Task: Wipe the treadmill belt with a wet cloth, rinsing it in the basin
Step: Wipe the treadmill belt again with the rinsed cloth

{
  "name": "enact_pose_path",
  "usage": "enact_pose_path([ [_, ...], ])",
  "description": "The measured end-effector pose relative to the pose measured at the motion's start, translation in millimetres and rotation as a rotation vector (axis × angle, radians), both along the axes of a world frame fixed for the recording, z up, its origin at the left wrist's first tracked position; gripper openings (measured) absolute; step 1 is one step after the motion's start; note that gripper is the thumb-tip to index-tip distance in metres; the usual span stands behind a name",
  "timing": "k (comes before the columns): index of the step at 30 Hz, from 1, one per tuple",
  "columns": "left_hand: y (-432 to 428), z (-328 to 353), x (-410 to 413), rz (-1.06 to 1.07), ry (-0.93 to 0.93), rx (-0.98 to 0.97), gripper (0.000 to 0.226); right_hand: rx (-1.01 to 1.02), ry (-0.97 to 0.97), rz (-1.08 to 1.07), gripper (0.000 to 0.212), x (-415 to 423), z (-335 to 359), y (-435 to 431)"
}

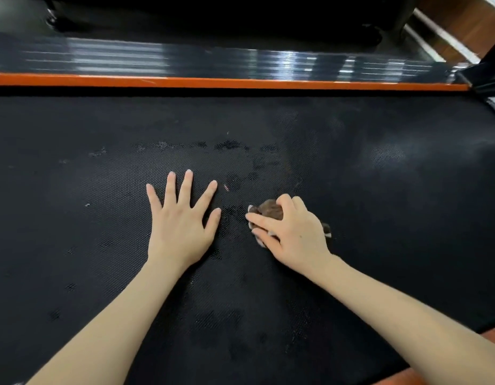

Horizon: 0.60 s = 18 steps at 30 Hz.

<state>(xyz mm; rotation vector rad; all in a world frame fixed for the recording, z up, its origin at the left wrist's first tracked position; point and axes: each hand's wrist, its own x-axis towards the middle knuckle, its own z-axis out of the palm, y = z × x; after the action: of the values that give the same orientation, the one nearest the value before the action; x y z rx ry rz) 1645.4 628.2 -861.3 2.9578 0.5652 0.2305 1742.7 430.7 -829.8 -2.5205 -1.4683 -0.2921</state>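
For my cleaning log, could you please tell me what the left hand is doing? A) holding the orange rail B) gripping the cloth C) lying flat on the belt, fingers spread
C: the left hand lies flat on the belt, fingers spread, while the right hand grips the cloth.

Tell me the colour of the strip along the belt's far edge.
The strip is orange; the head view shows it best.

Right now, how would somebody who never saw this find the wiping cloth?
Start at the big black treadmill belt below the orange strip. The left hand lies flat on it; the right hand grips the cloth. It is the only brown, fuzzy thing there.
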Motion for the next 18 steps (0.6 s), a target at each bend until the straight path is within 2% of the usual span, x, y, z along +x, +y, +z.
enact_pose_path([
  [2, 1, 0, -1, 0.0, -0.003, -0.001, 0.058, -0.016, -0.038, 0.031, 0.03, 22, -1, 0],
  [3, 1, -1, -1, 0.004, -0.004, -0.001, 0.058, -0.003, -0.06, -0.029, 0.03, 38, -2, 5],
  [6, 0, -1, 0, 0.01, 0.014, -0.003, 0.059, 0.046, -0.041, -0.474, 0.031, 84, -1, 29],
  [8, 0, 0, 0, 0.015, 0.02, 0.002, 0.059, 0.073, -0.016, -0.625, 0.03, 82, -2, 40],
  [10, 0, 0, 0, 0.015, 0.016, -0.003, 0.059, 0.109, -0.035, -0.503, 0.031, 49, -5, 38],
  [14, 0, 0, 0, 0.009, 0.015, -0.007, 0.058, 0.066, -0.022, -0.023, 0.033, -4, -9, 12],
  [16, 1, 2, 0, 0.008, 0.022, -0.005, 0.058, 0.071, -0.034, 0.002, 0.031, 18, -7, 14],
  [18, 1, 2, -2, 0.004, 0.027, -0.01, 0.058, 0.123, -0.019, -0.109, 0.031, 38, -7, 22],
])
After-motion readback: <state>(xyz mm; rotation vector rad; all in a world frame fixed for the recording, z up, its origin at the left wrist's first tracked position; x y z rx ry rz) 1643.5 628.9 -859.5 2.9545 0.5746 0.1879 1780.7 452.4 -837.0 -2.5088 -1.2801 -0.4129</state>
